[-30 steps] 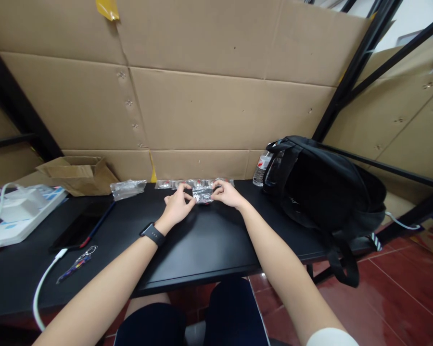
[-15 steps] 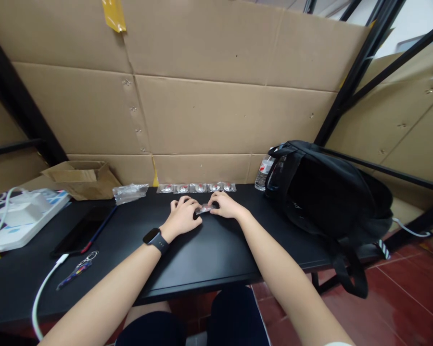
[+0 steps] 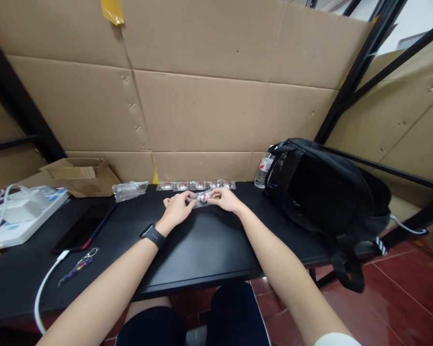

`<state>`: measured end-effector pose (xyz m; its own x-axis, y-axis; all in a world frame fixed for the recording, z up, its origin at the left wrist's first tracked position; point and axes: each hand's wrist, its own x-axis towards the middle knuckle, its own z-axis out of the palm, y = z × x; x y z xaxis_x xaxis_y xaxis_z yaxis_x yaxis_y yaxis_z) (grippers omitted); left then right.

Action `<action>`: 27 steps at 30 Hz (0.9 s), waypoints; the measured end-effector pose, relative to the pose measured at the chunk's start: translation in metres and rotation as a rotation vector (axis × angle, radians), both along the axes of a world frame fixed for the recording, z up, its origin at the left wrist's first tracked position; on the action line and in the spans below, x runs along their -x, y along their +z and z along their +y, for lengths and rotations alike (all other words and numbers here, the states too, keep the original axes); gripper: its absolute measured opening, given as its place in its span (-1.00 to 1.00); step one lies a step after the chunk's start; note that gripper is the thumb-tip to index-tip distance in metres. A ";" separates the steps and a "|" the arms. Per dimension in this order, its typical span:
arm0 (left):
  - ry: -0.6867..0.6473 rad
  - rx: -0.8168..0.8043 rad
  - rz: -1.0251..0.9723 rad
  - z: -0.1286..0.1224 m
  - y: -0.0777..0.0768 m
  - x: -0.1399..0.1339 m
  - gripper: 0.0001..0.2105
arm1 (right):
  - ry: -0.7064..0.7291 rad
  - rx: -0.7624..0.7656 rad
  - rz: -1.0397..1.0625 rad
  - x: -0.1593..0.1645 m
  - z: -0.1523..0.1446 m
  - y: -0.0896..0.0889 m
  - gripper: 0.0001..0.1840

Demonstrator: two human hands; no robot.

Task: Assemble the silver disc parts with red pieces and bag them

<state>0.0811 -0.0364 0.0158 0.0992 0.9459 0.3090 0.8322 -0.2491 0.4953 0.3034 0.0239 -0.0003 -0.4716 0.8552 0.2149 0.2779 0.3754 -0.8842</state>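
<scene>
Moved nearer the row of clear plastic packets [image 3: 200, 185] since half a second ago, another transparent packet with a round, red-marked piece [image 3: 203, 198] is just before it. Reaching forward, the bare left hand [image 3: 178, 207] and bare right hand [image 3: 226, 200] narrowly pinch that packet's opposite ends.

Wears a smartwatch [image 3: 152, 235] on the left wrist, with a dark case [image 3: 146, 231], rounded at the corners, and a dark strap [image 3: 157, 238] pierced by a row of small holes. Leaves both hands [image 3: 177, 210] and forearms [image 3: 106, 288] bare. Shows a bit of white sleeve [image 3: 336, 339] on the right arm, cut off by the lower edge of the view. Has on plain navy shorts [image 3: 234, 317], marked with a thin white line [image 3: 260, 313] down the outer side of the right leg.
</scene>
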 end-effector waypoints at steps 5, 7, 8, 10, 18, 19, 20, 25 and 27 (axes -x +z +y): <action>0.058 -0.104 0.013 0.006 0.005 0.015 -0.75 | -0.457 -0.012 -0.094 -0.005 0.024 0.003 -0.77; 0.088 -0.132 0.031 0.009 0.006 0.025 -0.76 | -0.561 -0.013 -0.143 -0.004 0.040 0.008 -0.77; 0.099 -0.140 0.040 0.011 0.006 0.030 -0.77 | -0.587 -0.012 -0.171 -0.003 0.049 0.011 -0.77; 0.104 -0.148 0.058 0.013 0.005 0.040 -0.80 | -0.632 -0.010 -0.240 0.002 0.064 0.016 -0.80; -0.085 -0.120 0.166 0.016 0.002 0.058 -0.85 | -0.732 -0.078 -0.465 0.020 0.073 0.023 -0.75; -0.130 -0.112 0.183 0.016 0.001 0.059 -0.86 | -0.733 -0.102 -0.488 0.019 0.070 0.024 -0.72; -0.175 -0.100 0.199 0.016 0.000 0.059 -0.86 | -0.714 -0.132 -0.514 0.016 0.066 0.025 -0.69; -0.263 -0.056 0.265 0.017 -0.005 0.057 -0.84 | -0.434 -0.182 -0.617 -0.019 0.043 0.036 -0.67; -0.260 -0.069 0.275 0.016 -0.006 0.054 -0.87 | -0.304 -0.139 -0.633 -0.040 0.029 0.037 -0.50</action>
